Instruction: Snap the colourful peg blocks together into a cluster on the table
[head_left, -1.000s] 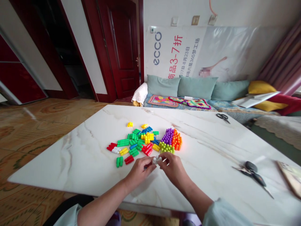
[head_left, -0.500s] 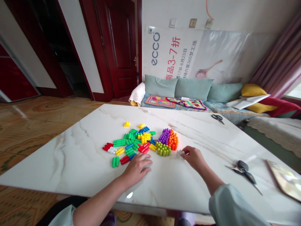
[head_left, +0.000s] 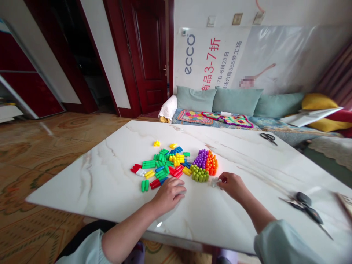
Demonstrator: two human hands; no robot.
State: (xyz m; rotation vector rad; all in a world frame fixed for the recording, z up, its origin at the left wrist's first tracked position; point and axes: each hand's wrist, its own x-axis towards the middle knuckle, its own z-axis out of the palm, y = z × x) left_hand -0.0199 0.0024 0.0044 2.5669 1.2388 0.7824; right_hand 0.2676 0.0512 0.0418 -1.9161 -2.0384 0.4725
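My right hand pinches a small whitish, see-through peg-shaped building block at the table surface. Just beyond it stands a tight group of upright pegs, made up of purple pegs, orange pegs and olive-green pegs. My left hand lies low over the table with its fingers stretched out and nothing held. Close to its fingertips are red blocks and a dark red block. Loose green blocks and yellow blocks lie scattered beyond.
The marble-patterned table spans the view. Open scissors with black handles lie to the right, and another pair of scissors sits at the far right edge. A sofa with pale green cushions stands behind the table.
The camera view has turned slightly left, so everything sits further right in the picture. Both hands keep nearly the same places on the table, the right one still pinching the whitish block.
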